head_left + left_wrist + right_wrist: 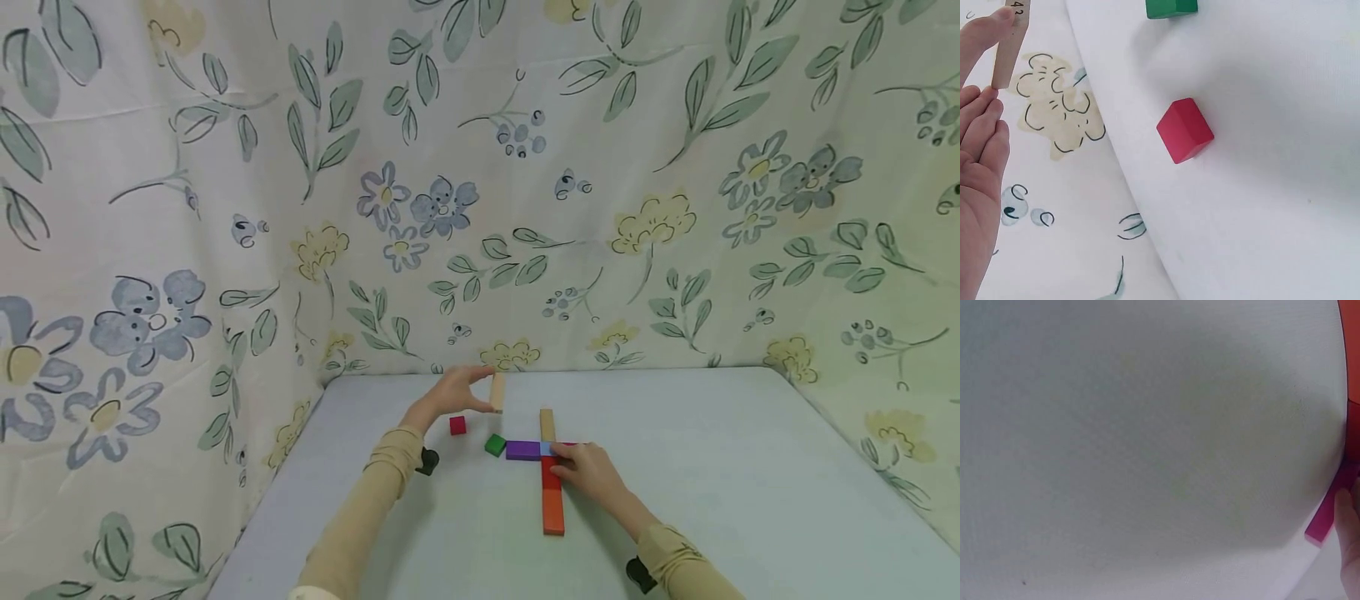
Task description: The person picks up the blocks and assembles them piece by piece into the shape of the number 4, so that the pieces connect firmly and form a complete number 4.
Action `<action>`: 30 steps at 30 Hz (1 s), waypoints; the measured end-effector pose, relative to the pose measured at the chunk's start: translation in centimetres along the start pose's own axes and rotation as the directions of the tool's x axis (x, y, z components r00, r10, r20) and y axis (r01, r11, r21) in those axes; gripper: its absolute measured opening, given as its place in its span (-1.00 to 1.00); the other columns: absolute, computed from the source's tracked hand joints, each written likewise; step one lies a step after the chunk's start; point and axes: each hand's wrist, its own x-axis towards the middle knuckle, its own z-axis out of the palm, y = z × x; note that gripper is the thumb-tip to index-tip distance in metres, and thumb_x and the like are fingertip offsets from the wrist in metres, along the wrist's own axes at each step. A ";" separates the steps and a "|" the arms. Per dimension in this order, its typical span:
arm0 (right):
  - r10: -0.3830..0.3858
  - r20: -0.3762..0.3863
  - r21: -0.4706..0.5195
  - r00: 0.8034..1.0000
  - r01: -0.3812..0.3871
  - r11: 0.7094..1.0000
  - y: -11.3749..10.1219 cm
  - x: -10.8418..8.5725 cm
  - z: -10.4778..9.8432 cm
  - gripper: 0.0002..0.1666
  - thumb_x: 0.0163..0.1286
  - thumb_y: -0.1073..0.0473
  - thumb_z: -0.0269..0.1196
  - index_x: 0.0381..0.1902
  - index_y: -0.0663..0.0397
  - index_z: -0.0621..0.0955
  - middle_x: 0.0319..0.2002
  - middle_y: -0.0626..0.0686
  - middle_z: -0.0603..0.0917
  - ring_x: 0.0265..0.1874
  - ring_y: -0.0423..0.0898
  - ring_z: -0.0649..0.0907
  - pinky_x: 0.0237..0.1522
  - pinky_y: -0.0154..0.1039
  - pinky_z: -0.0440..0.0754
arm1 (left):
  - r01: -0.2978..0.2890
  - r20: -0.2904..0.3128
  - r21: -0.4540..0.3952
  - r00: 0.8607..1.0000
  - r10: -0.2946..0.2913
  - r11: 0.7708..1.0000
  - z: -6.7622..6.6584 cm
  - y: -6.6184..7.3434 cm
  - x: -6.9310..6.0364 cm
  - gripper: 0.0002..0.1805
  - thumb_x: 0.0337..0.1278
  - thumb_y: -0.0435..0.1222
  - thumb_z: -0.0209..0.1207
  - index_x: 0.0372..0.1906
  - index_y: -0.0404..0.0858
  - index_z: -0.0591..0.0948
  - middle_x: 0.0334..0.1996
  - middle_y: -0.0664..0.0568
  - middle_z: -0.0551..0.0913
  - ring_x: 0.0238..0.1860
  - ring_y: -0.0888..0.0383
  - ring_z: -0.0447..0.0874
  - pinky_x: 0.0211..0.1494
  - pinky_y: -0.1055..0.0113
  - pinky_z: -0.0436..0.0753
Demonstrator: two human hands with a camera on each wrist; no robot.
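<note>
My left hand [455, 392] pinches a plain wooden block [497, 392] between thumb and fingertips, raised above the table's far part. Dark markings show on that block [1010, 53] in the left wrist view. My right hand [592, 475] pinches a magenta block [1329, 509], mostly covered by the hand in the head view. It forms one arm of a flat cross. A light blue piece [546, 448] sits at the centre, with a purple block [522, 451] to its left. Another plain wooden block [547, 425] extends away; a red block [551, 473] and an orange block [552, 510] extend nearer.
A green block [495, 445] lies just left of the purple one. Farther left is a red-pink block [457, 426], below the left hand. The white table [712, 467] meets a floral cloth [525, 208] at its far edge.
</note>
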 end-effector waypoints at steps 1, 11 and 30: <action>0.000 0.001 0.000 1.000 0.000 1.000 0.0 0.0 0.0 -0.68 0.09 0.22 0.40 -0.15 0.15 0.69 -0.35 0.07 0.75 -0.48 -0.15 0.61 -0.38 -0.30 0.60 | 0.001 0.006 0.003 1.000 -0.001 1.000 0.1 0.1 0.1 -0.18 -0.16 -0.18 0.46 0.31 -0.23 0.40 0.30 -0.07 0.44 0.32 -0.02 0.39 0.33 0.10 0.42; -0.039 -0.030 0.032 0.999 0.040 0.999 0.3 -0.2 -0.1 -0.70 0.10 0.22 0.39 -0.17 0.19 0.68 -0.36 0.11 0.74 -0.48 -0.14 0.61 -0.39 -0.26 0.61 | 0.050 0.046 0.021 0.998 -0.051 0.999 2.4 0.2 0.6 -0.18 -0.13 -0.24 0.44 0.32 -0.27 0.38 0.30 -0.10 0.44 0.32 -0.05 0.39 0.33 0.09 0.42; -0.011 -0.022 -0.005 1.000 0.011 1.000 -0.2 -0.1 -0.1 -0.68 0.08 0.22 0.40 -0.15 0.16 0.69 -0.31 0.09 0.76 -0.41 -0.10 0.67 -0.31 -0.21 0.66 | 0.153 0.068 0.105 0.985 -0.161 0.983 4.8 0.0 0.9 -0.23 -0.14 -0.29 0.44 0.30 -0.26 0.42 0.27 -0.08 0.47 0.30 -0.06 0.38 0.36 0.06 0.37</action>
